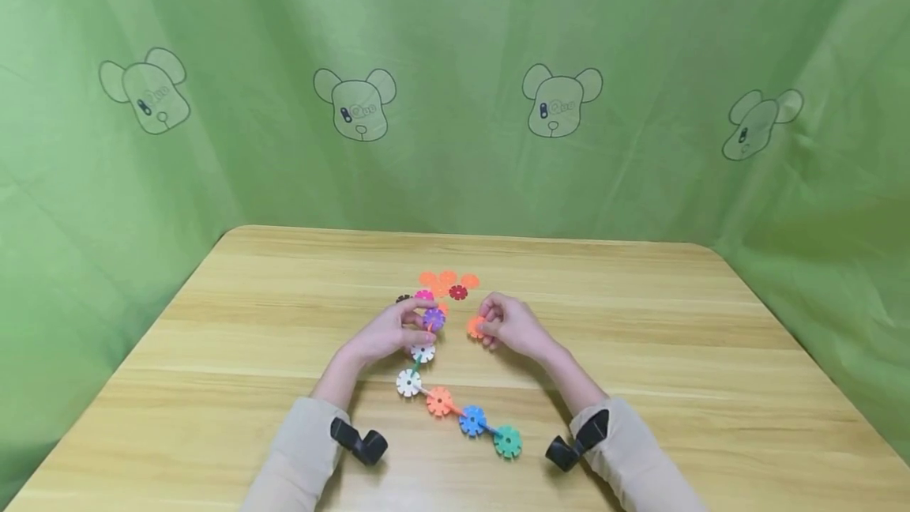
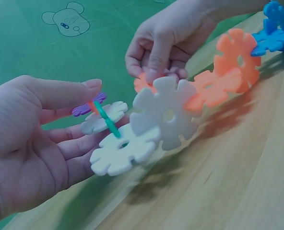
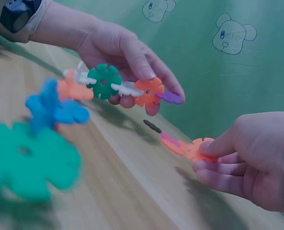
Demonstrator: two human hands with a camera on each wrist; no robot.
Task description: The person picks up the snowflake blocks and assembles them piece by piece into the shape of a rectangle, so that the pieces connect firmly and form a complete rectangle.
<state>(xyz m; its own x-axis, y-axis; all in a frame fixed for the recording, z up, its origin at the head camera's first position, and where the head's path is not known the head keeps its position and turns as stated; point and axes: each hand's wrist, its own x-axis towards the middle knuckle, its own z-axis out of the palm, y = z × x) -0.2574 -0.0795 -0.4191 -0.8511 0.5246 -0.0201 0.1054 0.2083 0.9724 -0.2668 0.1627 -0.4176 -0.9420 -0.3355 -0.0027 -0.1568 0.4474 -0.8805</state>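
My left hand (image 1: 387, 330) grips the far end of a chain of notched, flower-shaped interlocking discs. Its thumb and fingers are around the orange disc (image 3: 149, 92) beside the end purple disc (image 1: 434, 318). From there the chain bends toward me through white discs (image 1: 408, 382), an orange disc (image 1: 439, 401) and a blue disc (image 1: 472, 420) to a green disc (image 1: 508, 442), with other discs set edge-on between them. To the right, my right hand (image 1: 519, 328) pinches a separate orange disc (image 1: 475, 328) between thumb and fingers, a short gap from the purple one.
Beyond the hands, several loose orange discs (image 1: 448, 278) lie on the wooden table (image 1: 640, 314) with a dark red disc (image 1: 458, 292). Pink (image 1: 423, 295) and black discs (image 1: 404, 299) lie near the left fingers. Green curtain (image 1: 455, 180) surrounds the table's back and sides.
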